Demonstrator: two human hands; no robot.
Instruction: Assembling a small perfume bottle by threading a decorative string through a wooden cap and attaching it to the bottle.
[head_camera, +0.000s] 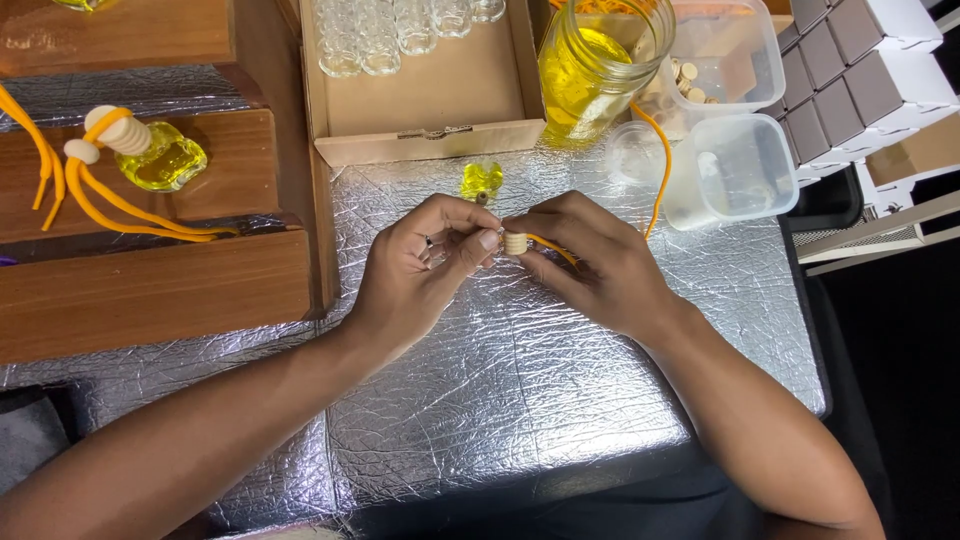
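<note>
My left hand (425, 262) and my right hand (590, 258) meet over the silver foil-covered table (520, 380). Between their fingertips is a small ribbed wooden cap (515, 243) with an orange cord (655, 170) running from it up toward the jar. My right hand pinches the cap and cord; my left fingers press against the cap's other end. Just beyond the hands stands a small glass bottle of yellow liquid (481, 179), untouched.
A finished yellow bottle with wooden cap and orange cord (150, 150) lies on wooden steps (160, 290) at left. Behind are a cardboard box of empty glass bottles (420, 100), a jar of yellow liquid (590, 75), clear plastic tubs (735, 165) and brown-and-white boxes (860, 80).
</note>
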